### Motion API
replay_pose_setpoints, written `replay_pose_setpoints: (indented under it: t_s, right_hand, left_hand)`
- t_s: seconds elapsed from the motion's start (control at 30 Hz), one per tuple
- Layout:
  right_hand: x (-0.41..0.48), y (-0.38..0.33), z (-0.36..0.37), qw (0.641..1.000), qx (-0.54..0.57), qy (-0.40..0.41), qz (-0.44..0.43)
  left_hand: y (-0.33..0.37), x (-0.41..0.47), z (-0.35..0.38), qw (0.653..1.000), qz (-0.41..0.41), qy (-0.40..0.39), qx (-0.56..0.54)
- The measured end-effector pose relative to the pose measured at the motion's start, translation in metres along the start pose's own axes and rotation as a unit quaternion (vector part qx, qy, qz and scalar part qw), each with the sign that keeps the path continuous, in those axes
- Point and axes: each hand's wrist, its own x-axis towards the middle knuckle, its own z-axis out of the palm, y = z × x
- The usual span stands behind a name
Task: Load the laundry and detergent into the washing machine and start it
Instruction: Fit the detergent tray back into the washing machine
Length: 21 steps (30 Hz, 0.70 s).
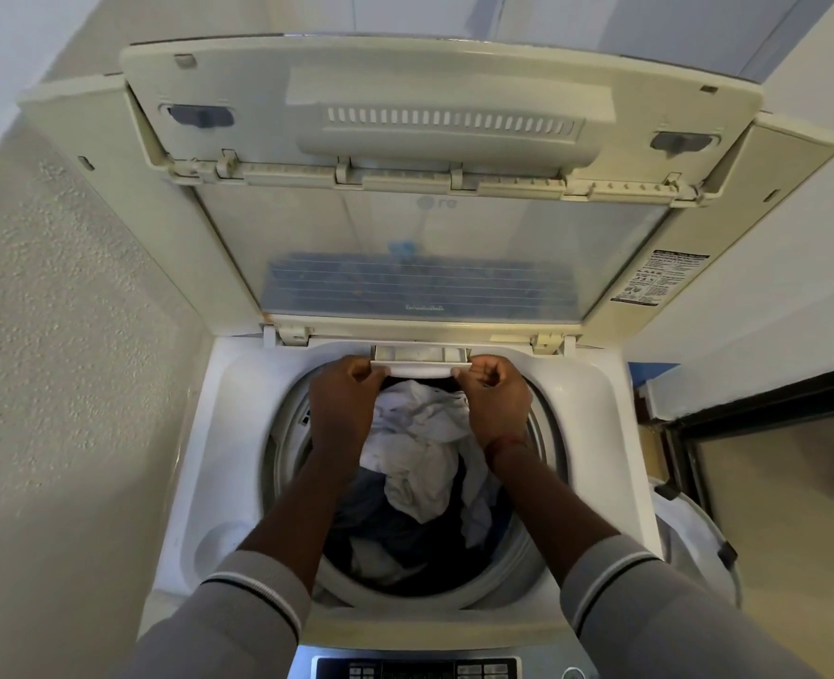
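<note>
- Overhead, the lid (434, 198) of the washer (194, 458) stands folded up and back, leaving the drum mouth uncovered.
- Close on the washer's left runs a textured wall (62, 360); on its right sits a dark-framed door (757, 419), with a white round thing low beside the washer, too cut off to name.
- Laundry (419, 448) lies inside the drum (532, 546): pale crumpled cloth on top toward the back, dark cloth beneath and toward the front.
- At the drum's back rim, under the lid hinge, a drawer (419, 362) sticks out a little toward the person; its long axis runs left to right along that rim, its front lip facing the person.
- Left hand (344, 399) grips the drawer's left end, fingers curled onto the lip.
- Right hand (495, 399) grips the drawer's right end the same way.
- Both forearms reach over the drum above the laundry, grey sleeves (258, 610) pushed up, with open drum between them.
- Nearest the person, below the drum, the control panel (415, 668) shows at the frame's bottom edge.
</note>
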Motion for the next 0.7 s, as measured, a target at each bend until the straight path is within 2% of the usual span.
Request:
replay_pose_setpoints:
  t_s: [0.13,0.33,0.47,0.7]
  right_hand:
    - [0.003,0.003,0.005,0.999,0.003,0.031,0.007]
    - [-0.002,0.006,0.014,0.996,0.028,0.084,0.011]
    - [-0.001,-0.002,0.025,0.989,0.074,0.124,0.041]
    - [0.000,0.003,0.029,0.986,0.095,0.118,0.066]
  left_hand:
    - [0.003,0.005,0.000,0.998,-0.052,0.015,-0.044]
    - [0.008,0.000,0.007,0.993,-0.069,0.029,-0.090]
    - [0.014,0.007,0.016,0.970,-0.155,0.037,-0.184]
    - [0.009,0.009,0.018,0.960,-0.188,0.026,-0.206]
